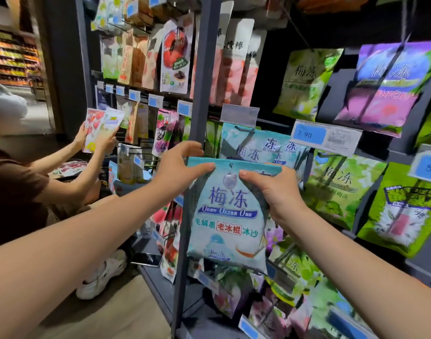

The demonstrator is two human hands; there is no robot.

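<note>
The left hand pinches the upper left corner of the pale blue pouch, thumb on its front, and the right hand pinches the upper right corner likewise. The pouch is held upright between them, in front of the rack's grey post and just below matching blue pouches. Green pouches hang to the right under a price tag.

A dark grey rack with a slanting upright post fills the centre and right, dim at its back. Beige floor shows lower left; distant shelves glow warmly at upper left.
</note>
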